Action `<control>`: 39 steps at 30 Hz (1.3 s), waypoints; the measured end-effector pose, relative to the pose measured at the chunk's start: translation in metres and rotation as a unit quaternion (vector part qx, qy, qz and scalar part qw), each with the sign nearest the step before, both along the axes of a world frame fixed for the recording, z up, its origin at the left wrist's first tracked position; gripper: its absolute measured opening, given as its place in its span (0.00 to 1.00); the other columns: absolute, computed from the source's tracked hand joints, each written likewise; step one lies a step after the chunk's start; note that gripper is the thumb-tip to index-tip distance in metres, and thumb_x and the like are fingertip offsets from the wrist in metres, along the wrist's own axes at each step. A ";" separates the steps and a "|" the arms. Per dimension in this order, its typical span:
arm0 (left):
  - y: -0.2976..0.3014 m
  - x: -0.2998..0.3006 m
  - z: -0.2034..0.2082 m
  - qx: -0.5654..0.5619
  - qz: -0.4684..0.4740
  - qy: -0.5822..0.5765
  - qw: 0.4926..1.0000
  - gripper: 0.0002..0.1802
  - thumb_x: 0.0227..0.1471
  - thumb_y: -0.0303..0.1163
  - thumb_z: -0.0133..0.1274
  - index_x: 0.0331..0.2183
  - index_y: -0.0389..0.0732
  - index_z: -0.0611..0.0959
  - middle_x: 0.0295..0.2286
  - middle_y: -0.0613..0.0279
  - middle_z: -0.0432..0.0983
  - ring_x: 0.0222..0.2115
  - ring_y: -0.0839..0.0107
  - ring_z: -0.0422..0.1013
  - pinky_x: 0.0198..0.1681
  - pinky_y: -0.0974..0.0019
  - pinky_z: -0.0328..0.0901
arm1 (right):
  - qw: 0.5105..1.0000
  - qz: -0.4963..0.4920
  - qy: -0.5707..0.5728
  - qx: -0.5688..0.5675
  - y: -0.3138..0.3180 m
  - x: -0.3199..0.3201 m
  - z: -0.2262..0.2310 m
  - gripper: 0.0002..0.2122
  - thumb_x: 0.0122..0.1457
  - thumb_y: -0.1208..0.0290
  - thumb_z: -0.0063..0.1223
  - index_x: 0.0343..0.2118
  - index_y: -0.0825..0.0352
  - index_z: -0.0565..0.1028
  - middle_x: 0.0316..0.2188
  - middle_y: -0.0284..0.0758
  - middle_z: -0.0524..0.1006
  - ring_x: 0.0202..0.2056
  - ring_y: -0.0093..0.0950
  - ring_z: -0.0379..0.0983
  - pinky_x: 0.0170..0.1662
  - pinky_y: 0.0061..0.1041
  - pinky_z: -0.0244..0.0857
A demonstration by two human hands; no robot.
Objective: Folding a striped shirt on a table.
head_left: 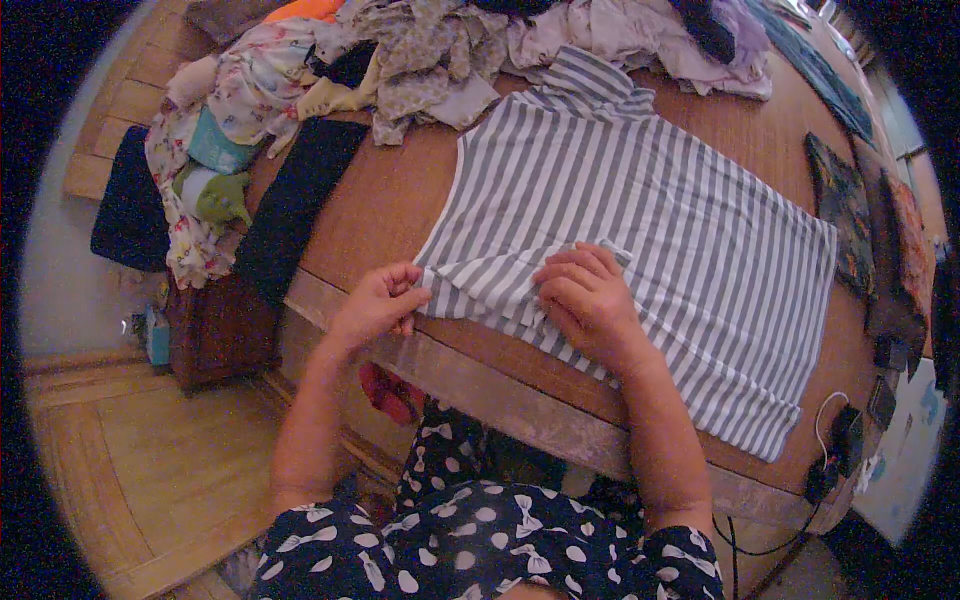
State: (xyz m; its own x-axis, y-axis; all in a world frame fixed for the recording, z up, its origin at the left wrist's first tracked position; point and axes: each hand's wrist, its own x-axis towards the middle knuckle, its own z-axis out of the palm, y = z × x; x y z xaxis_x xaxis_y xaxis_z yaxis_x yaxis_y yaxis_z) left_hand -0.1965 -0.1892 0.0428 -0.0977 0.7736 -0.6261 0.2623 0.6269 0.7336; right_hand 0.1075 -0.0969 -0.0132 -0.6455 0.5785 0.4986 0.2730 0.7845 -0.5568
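Observation:
A grey-and-white striped shirt [640, 200] lies spread over the wooden table, its collar end pointing away from me and its hem end toward the right. My left hand [380, 305] pinches the shirt's near left corner at the table's front edge. Farther right, my right hand [590, 295] has curled fingers closed on a raised fold of the same cloth. Between the two hands the fabric is bunched and partly turned over. The fingertips of my right hand are partly hidden by the cloth.
A heap of clothes [430, 60] covers the table's far side. Dark trousers [300, 200] and a floral garment [190, 225] hang over the left edge. Folded dark patterned cloth [840, 215] lies at the right. A black plug with a white cable [825, 470] sits at the near right corner.

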 end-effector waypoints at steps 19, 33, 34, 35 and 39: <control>0.036 0.097 -0.029 0.372 -0.350 0.425 0.747 0.37 0.58 0.52 0.48 0.63 0.44 0.66 0.64 0.57 0.59 0.67 0.53 0.49 0.67 0.41 0.38 | 0.982 0.101 -0.144 -0.061 -0.011 -0.003 0.028 0.21 0.52 0.54 0.59 0.47 0.58 0.78 0.58 0.31 0.72 0.65 0.37 0.57 0.68 0.57 0.40; 0.040 0.109 -0.033 0.301 -0.385 0.458 0.742 0.43 0.54 0.54 0.51 0.64 0.44 0.62 0.66 0.55 0.51 0.68 0.51 0.44 0.67 0.37 0.36 | 0.953 -0.291 -0.087 -0.018 0.019 0.036 -0.002 0.14 0.53 0.74 0.52 0.44 0.59 0.79 0.51 0.30 0.77 0.59 0.31 0.67 0.65 0.50 0.48; 0.041 0.110 -0.032 0.295 -0.386 0.466 0.739 0.42 0.55 0.54 0.50 0.64 0.44 0.62 0.66 0.55 0.51 0.68 0.51 0.43 0.67 0.36 0.36 | 0.951 -0.295 -0.088 -0.015 0.020 0.038 -0.004 0.14 0.53 0.74 0.52 0.44 0.59 0.79 0.51 0.30 0.77 0.59 0.31 0.67 0.65 0.50 0.48; 0.042 0.111 -0.031 0.300 -0.387 0.465 0.737 0.42 0.55 0.54 0.50 0.64 0.44 0.62 0.66 0.55 0.51 0.68 0.51 0.43 0.67 0.36 0.36 | 0.952 -0.291 -0.098 -0.018 0.019 0.038 -0.005 0.14 0.53 0.77 0.53 0.43 0.60 0.79 0.52 0.31 0.77 0.60 0.32 0.67 0.66 0.49 0.48; 0.063 0.125 -0.007 0.312 -0.358 0.414 0.777 0.37 0.58 0.52 0.49 0.63 0.45 0.64 0.66 0.51 0.52 0.68 0.50 0.44 0.67 0.39 0.36 | 0.948 -0.297 -0.109 -0.027 0.018 0.038 -0.001 0.14 0.52 0.80 0.53 0.42 0.61 0.79 0.53 0.31 0.76 0.60 0.33 0.66 0.66 0.47 0.48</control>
